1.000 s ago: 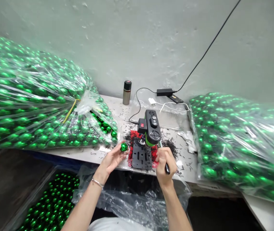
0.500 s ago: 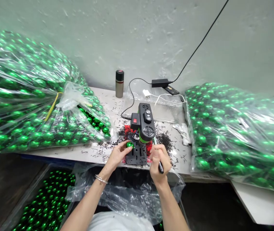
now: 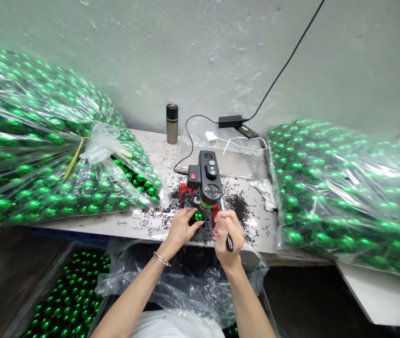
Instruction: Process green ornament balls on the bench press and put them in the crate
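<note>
A black machine with round vents and a red switch stands on a dark slotted base. Between the fingertips of my left hand is a shiny green ball, held under the front end of the machine. My right hand is wrapped round a lever handle at the machine's right side; the handle's black end sticks out below the fist. Small black bits lie scattered around the base, with red material beside it.
Large clear bags of green balls fill the left and right. Behind the machine are a bottle, a black adapter with cables and a clear tray. A white crumpled piece lies right. More green balls are below left.
My left hand has moved right with the green ball, bringing it under the machine's front end. My right hand still grips the handle, little changed. The whole view has shifted slightly.
</note>
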The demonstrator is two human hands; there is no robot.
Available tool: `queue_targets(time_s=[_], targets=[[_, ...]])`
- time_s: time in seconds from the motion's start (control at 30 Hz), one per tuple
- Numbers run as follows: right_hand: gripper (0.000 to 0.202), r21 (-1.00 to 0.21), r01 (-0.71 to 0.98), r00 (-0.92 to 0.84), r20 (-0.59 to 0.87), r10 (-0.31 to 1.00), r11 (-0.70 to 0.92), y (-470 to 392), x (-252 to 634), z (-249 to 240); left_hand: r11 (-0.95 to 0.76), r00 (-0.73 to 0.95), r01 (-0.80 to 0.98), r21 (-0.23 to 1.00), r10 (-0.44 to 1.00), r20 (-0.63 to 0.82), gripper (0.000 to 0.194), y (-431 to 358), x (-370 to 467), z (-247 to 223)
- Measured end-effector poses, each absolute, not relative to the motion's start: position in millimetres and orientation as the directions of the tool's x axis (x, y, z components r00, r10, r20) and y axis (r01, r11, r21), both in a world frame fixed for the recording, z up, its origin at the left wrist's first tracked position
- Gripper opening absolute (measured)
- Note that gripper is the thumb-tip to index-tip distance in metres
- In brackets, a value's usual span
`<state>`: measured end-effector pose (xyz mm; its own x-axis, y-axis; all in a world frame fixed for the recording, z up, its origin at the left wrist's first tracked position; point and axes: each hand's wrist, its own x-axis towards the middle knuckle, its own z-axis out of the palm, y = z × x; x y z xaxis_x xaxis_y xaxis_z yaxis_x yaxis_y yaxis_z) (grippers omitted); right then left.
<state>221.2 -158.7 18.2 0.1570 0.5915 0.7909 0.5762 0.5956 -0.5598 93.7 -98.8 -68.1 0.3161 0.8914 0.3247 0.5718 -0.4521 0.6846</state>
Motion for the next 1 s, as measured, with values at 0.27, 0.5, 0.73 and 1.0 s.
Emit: queue_targets(time_s=[0.27, 0.5, 0.73, 1.0], targets=[[0.027, -0.540, 0.582, 0.158, 0.808, 0.567, 0.607, -157.6, 222.9, 3.7, -0.375, 0.264, 0.370, 0.850, 0.920, 0.292, 0.033, -97.8, 91.7, -76.1], [0.030, -0.444, 0.632, 0.138, 0.871, 0.472, 0.635, -149.1, 225.5, -34.6, -0.364, 0.266, 0.381, 0.850, 0.924, 0.276, 0.034, -98.5, 92.4, -77.7], [0.029, -0.422, 0.645, 0.157, 0.889, 0.429, 0.638, -144.1, 227.5, -54.2, -0.391, 0.287, 0.400, 0.829, 0.912, 0.292, 0.035, -98.5, 93.0, -80.6], [0.029, -0.376, 0.638, 0.064, 0.896, 0.440, 0.672, -145.0, 230.3, -38.7, -0.401, 0.293, 0.391, 0.828, 0.907, 0.301, 0.033, -96.6, 94.6, -77.9]])
